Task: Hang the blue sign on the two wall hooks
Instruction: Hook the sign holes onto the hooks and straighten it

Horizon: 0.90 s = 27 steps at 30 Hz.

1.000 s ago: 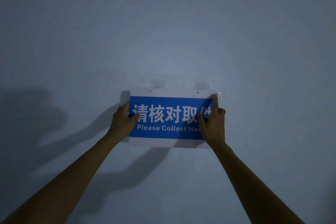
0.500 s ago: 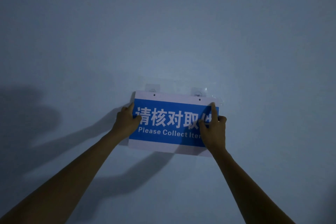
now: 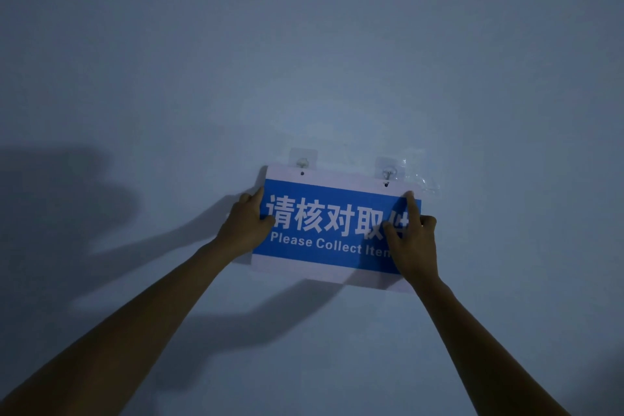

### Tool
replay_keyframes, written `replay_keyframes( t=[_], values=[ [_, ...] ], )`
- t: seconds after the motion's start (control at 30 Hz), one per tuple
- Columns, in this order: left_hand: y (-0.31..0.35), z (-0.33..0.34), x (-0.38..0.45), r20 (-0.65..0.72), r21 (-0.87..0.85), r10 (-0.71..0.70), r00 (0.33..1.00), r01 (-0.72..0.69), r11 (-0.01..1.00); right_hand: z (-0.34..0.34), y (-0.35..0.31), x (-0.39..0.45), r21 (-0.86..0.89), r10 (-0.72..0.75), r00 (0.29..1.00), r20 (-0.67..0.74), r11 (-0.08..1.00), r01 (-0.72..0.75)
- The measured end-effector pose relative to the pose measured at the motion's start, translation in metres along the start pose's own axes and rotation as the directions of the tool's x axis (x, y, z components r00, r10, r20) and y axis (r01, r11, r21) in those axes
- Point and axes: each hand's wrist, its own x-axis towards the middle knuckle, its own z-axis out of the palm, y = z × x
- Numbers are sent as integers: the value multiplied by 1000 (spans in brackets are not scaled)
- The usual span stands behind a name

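The blue sign [image 3: 332, 223] with white lettering and a white border lies flat against the wall, tilted down to the right. Two small holes pierce its top border. The left wall hook [image 3: 303, 162] and the right wall hook [image 3: 387, 173], both on clear adhesive pads, show just above the sign's top edge, each slightly above its hole. My left hand [image 3: 245, 221] grips the sign's left edge. At the right end my right hand [image 3: 412, 240] holds the sign, index finger stretched up along its face, hiding the last letters.
A plain pale wall [image 3: 304, 61] fills the view in dim light. Crumpled clear film [image 3: 417, 176] sticks to the wall beside the right hook. Dark shadows of my arms fall on the wall at the left and below the sign.
The sign has slid down and tilted; both hooks now stand clear above its top edge. My hands keep their grip on its two ends.
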Motion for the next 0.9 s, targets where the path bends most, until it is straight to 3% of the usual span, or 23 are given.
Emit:
replay_keyframes(
  t=[0.13, 0.4, 0.57, 0.73, 0.8, 0.9],
  values=[
    [-7, 1, 6, 92, -14, -34, 995, 35, 999, -2, 4, 2, -73, -34, 999, -13, 997, 33],
    [-10, 6, 6, 97, 9, -36, 995, 36, 999, -1, 7, -1, -185, -73, 996, -47, 981, 63],
    [-33, 7, 25, 221, -71, -24, 975, 41, 997, -3, 9, -2, -118, -40, 997, -72, 993, 31],
    [-34, 7, 26, 230, -98, 5, 973, 18, 995, -5, 11, 1, -214, -74, 993, -96, 976, 52],
    [-19, 3, 15, 199, -45, -4, 980, 13, 999, -9, 16, 3, -216, -99, 993, -70, 973, 82],
    [-4, -2, 7, 51, 239, 67, 996, -77, 968, -19, 20, 8, -249, -176, 983, -56, 956, 157]
  ],
)
